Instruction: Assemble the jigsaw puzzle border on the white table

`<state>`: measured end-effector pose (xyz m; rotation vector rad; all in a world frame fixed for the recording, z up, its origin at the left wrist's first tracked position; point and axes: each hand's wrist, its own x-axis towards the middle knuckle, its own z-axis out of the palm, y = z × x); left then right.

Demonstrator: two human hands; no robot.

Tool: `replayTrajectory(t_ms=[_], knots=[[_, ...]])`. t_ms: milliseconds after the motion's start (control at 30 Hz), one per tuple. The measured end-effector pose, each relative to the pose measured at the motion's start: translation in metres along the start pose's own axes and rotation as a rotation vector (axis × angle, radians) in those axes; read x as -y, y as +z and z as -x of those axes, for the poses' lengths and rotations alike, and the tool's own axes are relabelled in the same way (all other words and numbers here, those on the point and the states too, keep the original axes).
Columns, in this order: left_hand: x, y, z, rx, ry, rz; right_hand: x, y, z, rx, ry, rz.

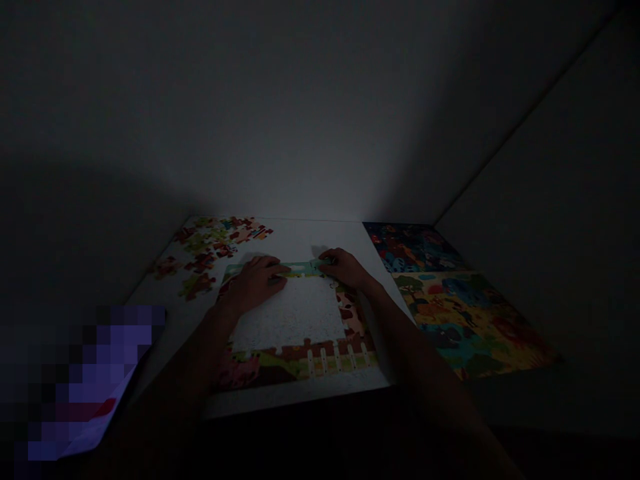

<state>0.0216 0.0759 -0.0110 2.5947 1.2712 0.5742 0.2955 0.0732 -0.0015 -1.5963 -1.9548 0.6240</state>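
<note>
A jigsaw puzzle border [295, 360] lies on the white table as a ring of joined pieces, with bare white surface inside it. Fence and animal parts show along its near side. My left hand [257, 283] rests over the far left part of the border, fingers stretched out and thumb apart. At the far right corner, my right hand [345, 267] has its thumb and fingertips closed on a puzzle piece [316, 268] of the pale green far edge. Dim light and the fingers hide exactly how that piece sits in the edge.
Loose puzzle pieces [215, 243] are heaped at the table's far left. On the right lie a dark picture [415, 247] and a yellow animal picture [465, 320], both looking like finished puzzles. A lit purple screen [120, 367], partly pixelated, is at the lower left. A wall rises behind the table [320, 233].
</note>
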Motion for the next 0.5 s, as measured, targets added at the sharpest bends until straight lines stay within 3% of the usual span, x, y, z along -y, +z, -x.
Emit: replayTrajectory(t_ms=[500], knots=[[-0.0006,0.0014,-0.0001,0.005,0.001,-0.022,0.0112,0.0058,0.0042,-0.024,0.0,0.137]])
